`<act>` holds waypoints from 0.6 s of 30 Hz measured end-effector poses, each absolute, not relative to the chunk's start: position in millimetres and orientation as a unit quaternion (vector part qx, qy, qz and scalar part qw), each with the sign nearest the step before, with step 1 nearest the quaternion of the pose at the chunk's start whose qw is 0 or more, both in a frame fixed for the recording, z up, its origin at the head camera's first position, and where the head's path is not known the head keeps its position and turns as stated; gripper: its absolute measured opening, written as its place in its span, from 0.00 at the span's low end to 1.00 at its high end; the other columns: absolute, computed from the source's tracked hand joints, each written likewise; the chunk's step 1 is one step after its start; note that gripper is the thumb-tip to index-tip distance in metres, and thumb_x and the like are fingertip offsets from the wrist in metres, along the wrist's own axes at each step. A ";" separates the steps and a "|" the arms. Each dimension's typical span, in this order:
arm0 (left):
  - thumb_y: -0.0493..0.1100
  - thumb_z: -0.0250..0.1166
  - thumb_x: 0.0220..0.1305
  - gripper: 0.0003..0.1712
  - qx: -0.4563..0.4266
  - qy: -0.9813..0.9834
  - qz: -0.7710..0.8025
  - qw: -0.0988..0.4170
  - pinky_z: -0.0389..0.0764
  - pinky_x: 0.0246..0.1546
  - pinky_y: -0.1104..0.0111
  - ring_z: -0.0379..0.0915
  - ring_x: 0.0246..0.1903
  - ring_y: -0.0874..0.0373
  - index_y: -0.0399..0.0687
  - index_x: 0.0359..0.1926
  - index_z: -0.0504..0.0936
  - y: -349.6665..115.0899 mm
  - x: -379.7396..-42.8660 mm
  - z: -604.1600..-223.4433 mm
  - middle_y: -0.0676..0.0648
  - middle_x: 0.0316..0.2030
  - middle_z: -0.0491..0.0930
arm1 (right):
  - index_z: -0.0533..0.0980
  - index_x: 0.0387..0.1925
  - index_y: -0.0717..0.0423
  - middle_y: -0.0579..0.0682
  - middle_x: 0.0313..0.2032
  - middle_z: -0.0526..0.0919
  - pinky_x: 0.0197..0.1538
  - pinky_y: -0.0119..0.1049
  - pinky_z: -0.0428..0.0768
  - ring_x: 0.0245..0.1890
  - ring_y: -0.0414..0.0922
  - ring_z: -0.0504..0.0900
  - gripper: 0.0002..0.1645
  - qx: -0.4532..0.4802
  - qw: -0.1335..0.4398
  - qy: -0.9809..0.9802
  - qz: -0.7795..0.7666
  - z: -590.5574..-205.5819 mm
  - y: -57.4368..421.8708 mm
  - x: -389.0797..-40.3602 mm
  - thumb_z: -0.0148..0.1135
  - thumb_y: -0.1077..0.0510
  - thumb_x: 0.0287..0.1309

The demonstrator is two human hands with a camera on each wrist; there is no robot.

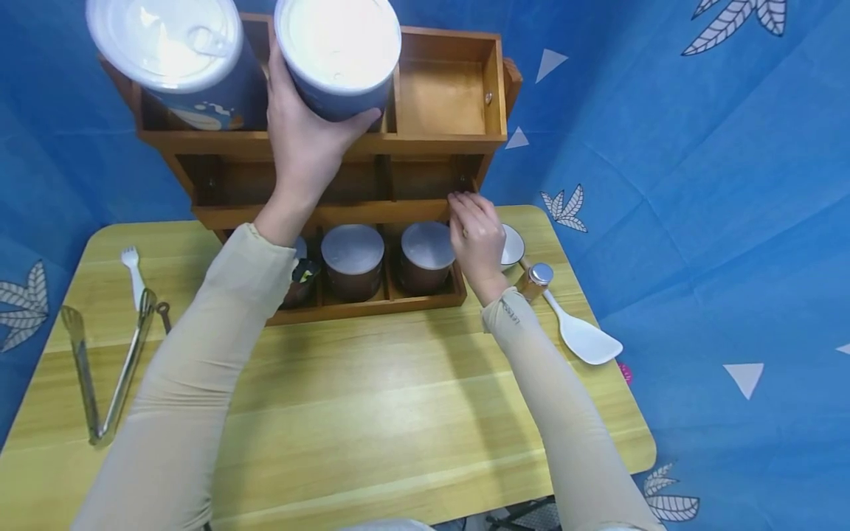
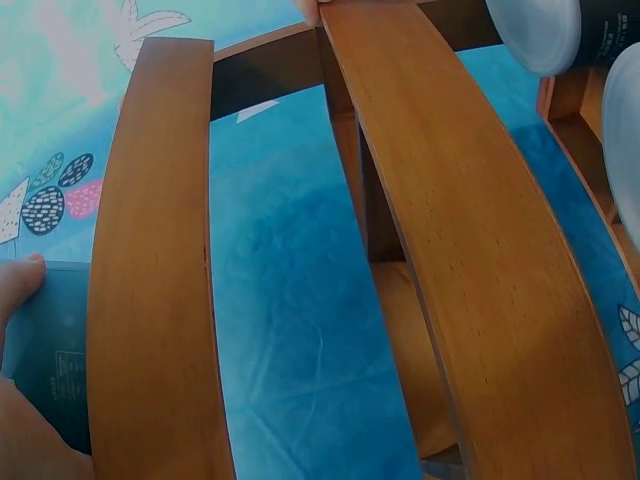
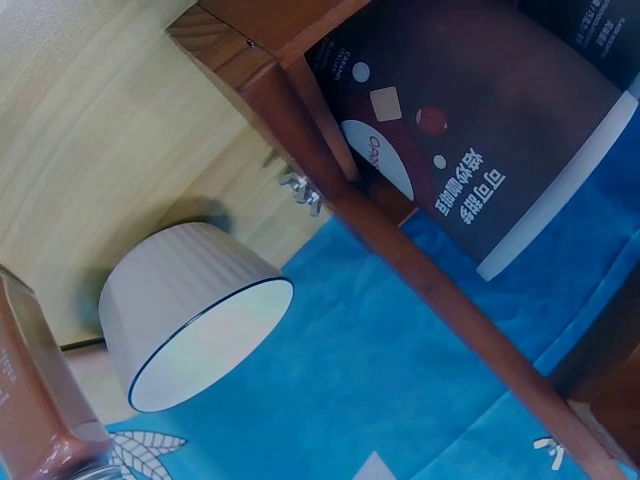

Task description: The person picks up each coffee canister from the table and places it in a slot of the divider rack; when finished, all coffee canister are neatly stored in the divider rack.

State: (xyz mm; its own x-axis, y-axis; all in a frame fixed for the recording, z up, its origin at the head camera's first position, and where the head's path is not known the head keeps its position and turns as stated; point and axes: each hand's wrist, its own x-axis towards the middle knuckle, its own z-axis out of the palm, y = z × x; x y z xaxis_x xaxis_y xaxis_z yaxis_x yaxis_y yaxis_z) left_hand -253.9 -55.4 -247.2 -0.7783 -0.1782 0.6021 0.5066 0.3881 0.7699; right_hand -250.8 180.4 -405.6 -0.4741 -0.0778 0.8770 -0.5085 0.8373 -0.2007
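My left hand (image 1: 308,144) grips a blue canister (image 1: 340,63) with a white lid from its near side, thumb and fingers spread round its wall. The canister is over the middle of the top tier of a brown wooden rack (image 1: 451,139). A second blue canister (image 1: 169,55) stands in that tier at the left. In the left wrist view, part of the left hand (image 2: 25,375) shows against the canister's dark wall (image 2: 55,340). My right hand (image 1: 477,240) holds the right end of the rack's middle tier, fingers bent over its front board; the thumb is mostly hidden.
Brown canisters (image 1: 353,262) with pale lids fill the bottom tier. Right of the rack are a white bowl (image 1: 511,247), a small silver-capped jar (image 1: 534,279) and a white spatula (image 1: 587,339). Metal tongs (image 1: 126,369) and a white fork (image 1: 134,273) lie on the left.
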 end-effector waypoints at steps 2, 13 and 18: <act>0.48 0.80 0.45 0.68 -0.105 -0.774 -0.539 0.315 0.47 0.73 0.79 0.49 0.74 0.67 0.36 0.76 0.44 -55.9 -254.7 -248.3 0.48 0.75 0.56 | 0.86 0.42 0.60 0.54 0.42 0.90 0.57 0.40 0.82 0.48 0.51 0.85 0.11 0.175 0.480 -0.830 0.224 -405.4 180.9 -252.0 0.60 0.63 0.64; 0.52 0.74 0.54 0.62 -0.098 -0.801 -0.511 0.297 0.46 0.74 0.80 0.46 0.76 0.66 0.39 0.77 0.43 -60.2 -242.0 -259.3 0.48 0.77 0.52 | 0.86 0.42 0.60 0.54 0.42 0.89 0.57 0.40 0.82 0.48 0.51 0.85 0.11 0.170 0.475 -0.834 0.224 -406.7 181.6 -254.4 0.60 0.64 0.63; 0.54 0.70 0.60 0.60 -0.123 -0.834 -0.449 0.294 0.45 0.77 0.74 0.40 0.77 0.63 0.38 0.77 0.40 -66.4 -208.7 -275.9 0.44 0.79 0.44 | 0.86 0.42 0.60 0.54 0.43 0.89 0.57 0.40 0.82 0.48 0.51 0.85 0.11 0.163 0.474 -0.837 0.222 -409.0 186.3 -254.6 0.61 0.63 0.63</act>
